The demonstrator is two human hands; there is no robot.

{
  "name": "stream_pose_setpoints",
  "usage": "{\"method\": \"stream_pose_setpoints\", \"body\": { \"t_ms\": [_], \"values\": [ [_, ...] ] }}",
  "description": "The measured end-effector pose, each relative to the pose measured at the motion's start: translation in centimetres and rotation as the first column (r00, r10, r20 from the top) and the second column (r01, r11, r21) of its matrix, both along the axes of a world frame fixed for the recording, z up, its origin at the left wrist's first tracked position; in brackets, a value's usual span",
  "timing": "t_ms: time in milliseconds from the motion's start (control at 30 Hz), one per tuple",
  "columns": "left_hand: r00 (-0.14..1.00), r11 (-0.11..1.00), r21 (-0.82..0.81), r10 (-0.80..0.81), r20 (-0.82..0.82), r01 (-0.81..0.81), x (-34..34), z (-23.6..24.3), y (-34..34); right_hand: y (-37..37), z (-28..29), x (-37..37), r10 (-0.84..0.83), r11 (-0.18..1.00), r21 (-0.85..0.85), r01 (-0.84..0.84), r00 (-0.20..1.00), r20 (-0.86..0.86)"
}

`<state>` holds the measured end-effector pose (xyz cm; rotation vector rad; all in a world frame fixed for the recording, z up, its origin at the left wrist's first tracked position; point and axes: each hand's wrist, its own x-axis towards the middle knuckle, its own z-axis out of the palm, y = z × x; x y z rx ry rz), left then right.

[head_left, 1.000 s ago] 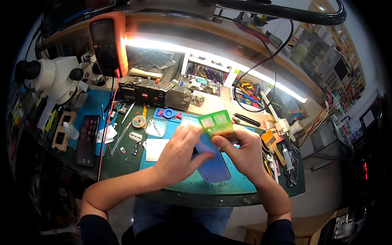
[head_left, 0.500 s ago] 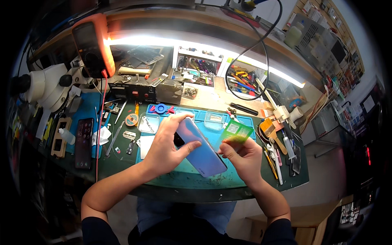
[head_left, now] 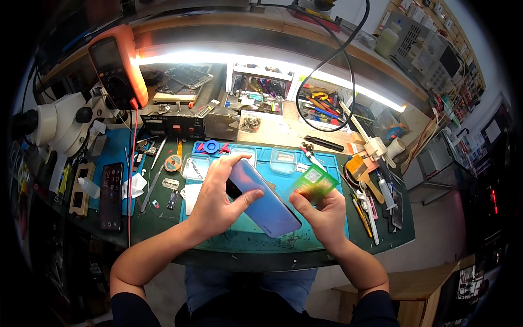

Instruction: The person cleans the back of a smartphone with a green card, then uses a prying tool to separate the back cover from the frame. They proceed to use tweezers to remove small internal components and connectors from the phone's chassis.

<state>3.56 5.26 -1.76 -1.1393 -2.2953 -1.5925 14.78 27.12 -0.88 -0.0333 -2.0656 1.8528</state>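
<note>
Tilted above the blue work mat [head_left: 218,242] is a smartphone [head_left: 267,204] with a shiny blue-violet back. My left hand [head_left: 223,193] grips its upper left part, thumb across the back and fingers along the top edge. Between the thumb and fingers of my right hand [head_left: 321,212] is a thin green translucent card [head_left: 313,184] with a square printed code. The card is just right of the phone's long edge, and a small gap shows between them. My right fingertips beneath the card are partly hidden.
A second smartphone [head_left: 111,196] with a lit screen lies at left, near a red cable [head_left: 132,174] and a white microscope [head_left: 57,122]. Clear plastic boxes [head_left: 284,161] stand behind my hands. Brushes, a syringe [head_left: 387,194] and tweezers lie at right. An orange multimeter [head_left: 117,68] stands at upper left.
The green card and my right hand have shifted slightly away from the phone's edge, with the card turned a little. The phone stays in my left hand. The whole view has moved slightly.
</note>
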Motion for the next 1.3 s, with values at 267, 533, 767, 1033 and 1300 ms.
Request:
{"method": "stream_pose_setpoints", "body": {
  "t_ms": [267, 533, 767, 1033, 1300],
  "values": [
    [0.998, 0.998, 0.058, -0.004, 0.068, 0.000, 0.2, 0.0, 0.1, 0.4, 0.9, 0.3, 0.030, 0.997, 0.062, -0.041, 0.983, 0.180],
    [0.998, 1.000, 0.029, 0.001, -0.059, 0.001, 0.0, -0.4, 0.1, -0.7, 0.6, -0.8, 0.062, 0.995, -0.083, -0.050, 0.986, 0.152],
    [0.997, 0.999, 0.007, 0.038, -0.073, -0.037, 0.3, -0.4, 0.1, -1.9, 1.0, -1.8, 0.030, 0.996, -0.089, -0.019, 0.992, 0.120],
    [0.989, 0.997, -0.017, 0.077, -0.123, -0.079, 0.7, -0.4, 0.2, -2.2, 1.3, -2.3, 0.032, 0.994, -0.106, -0.019, 0.993, 0.116],
    [0.978, 0.995, 0.011, 0.096, -0.187, -0.096, 1.1, -0.1, 0.2, -2.7, 1.9, -2.2, 0.026, 0.991, -0.132, -0.009, 0.991, 0.131]
  ]
}}
